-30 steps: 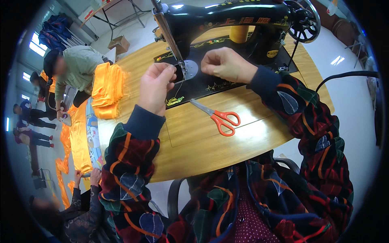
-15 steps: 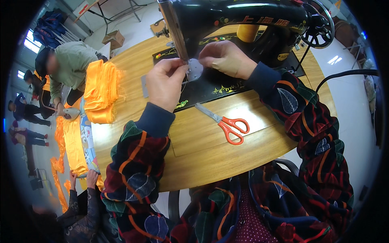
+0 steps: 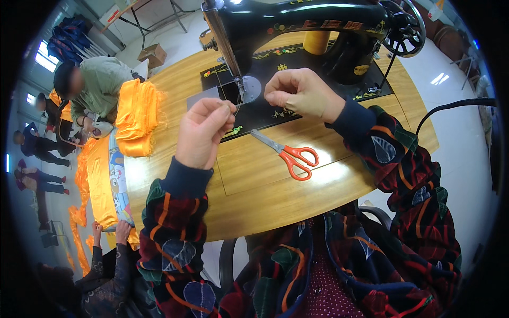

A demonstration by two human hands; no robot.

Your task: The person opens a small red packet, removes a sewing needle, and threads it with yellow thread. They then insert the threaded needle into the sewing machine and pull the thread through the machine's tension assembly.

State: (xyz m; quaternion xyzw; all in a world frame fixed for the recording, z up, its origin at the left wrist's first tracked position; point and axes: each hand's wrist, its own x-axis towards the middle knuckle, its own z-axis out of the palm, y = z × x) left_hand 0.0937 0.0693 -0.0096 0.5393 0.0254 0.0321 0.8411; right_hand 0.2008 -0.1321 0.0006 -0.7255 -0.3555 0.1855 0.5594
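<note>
We find the left hand (image 3: 204, 132) near the presser foot (image 3: 242, 89) of the black sewing machine (image 3: 318, 16), thumb and index finger pinched together, though we cannot tell whether a thread is gripped; the right hand (image 3: 310, 95) is raised over the machine bed (image 3: 260, 115), its fingers likewise closed at the tips, their contents hidden from us. We note the machine at the far side of the wooden desk (image 3: 249, 196), red-handled scissors (image 3: 284, 150) lying before it, and folded orange satin cloth (image 3: 137, 114) to the left.
</note>
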